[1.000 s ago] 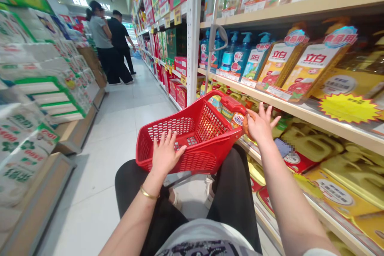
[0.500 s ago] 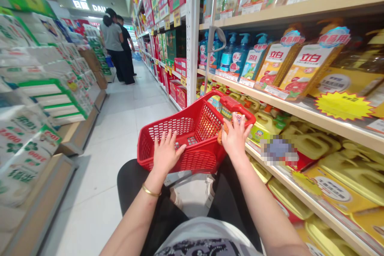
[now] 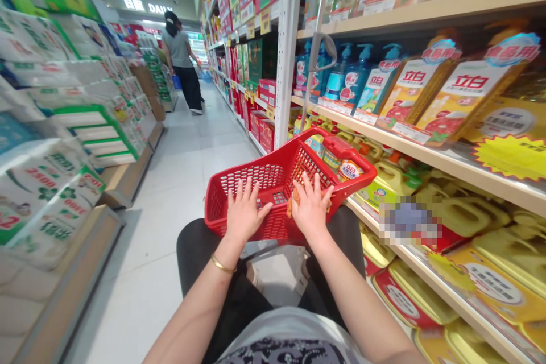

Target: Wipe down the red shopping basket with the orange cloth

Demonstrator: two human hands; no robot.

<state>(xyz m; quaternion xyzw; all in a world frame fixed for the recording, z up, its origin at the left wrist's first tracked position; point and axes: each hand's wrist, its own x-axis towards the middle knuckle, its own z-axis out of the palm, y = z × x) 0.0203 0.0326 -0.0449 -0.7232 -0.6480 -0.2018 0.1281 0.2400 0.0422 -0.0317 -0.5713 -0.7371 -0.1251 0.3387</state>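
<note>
- Red plastic mesh shopping basket [image 3: 273, 193] sat across your lap, on your black trousers [image 3: 200, 256], with its far end pointing toward the right-hand shelves.
- Your left hand [image 3: 245, 213] lay on the near left side of the basket, its fingers [image 3: 246, 187] spread open and gripping nothing. A gold bangle [image 3: 222, 264] circled that wrist.
- Your right hand [image 3: 310, 207] lay over a small orange object [image 3: 290, 206] inside the basket, near its middle. Those fingers were spread and flat, not closed around it. Your hand hid most of the object, so its kind could not be told.
- On the right, a white metal shelf upright [image 3: 288, 51] held wooden shelves of blue pump bottles [image 3: 341, 79] and yellow plastic jugs [image 3: 464, 210].
- On the left stood stacks of white and green packs [image 3: 63, 79].
- Far ahead, a shopper in a grey top [image 3: 178, 48] stood on the pale tile floor [image 3: 140, 307].
</note>
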